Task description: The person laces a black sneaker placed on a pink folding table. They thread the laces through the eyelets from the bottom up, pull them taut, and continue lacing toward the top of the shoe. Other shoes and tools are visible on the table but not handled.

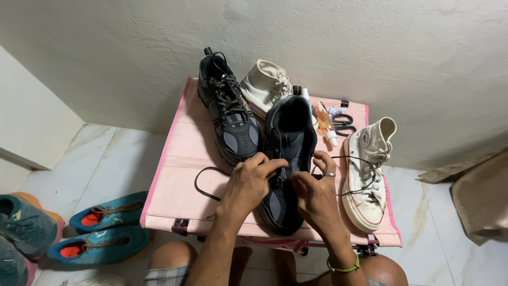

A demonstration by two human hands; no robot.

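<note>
A black and grey sneaker (pixel 290 139) lies on a pink folding table (pixel 180 175), toe toward me. My left hand (pixel 248 182) and my right hand (pixel 317 193) meet over its middle, fingers pinching its dark shoelace (pixel 203 185), which trails in a loop to the left across the table. A ring is on my right hand and a green band on its wrist. The matching laced sneaker (pixel 228 114) lies just left of it. A white high-top shoe (pixel 368 177) with loose laces lies to the right.
A second white high-top (pixel 264 85), a small spray bottle (pixel 325 124) and black scissors (pixel 344 124) sit at the table's back by the wall. Blue and orange shoes (pixel 103 230) lie on the tiled floor to the left. A brown bag (pixel 481 198) stands at right.
</note>
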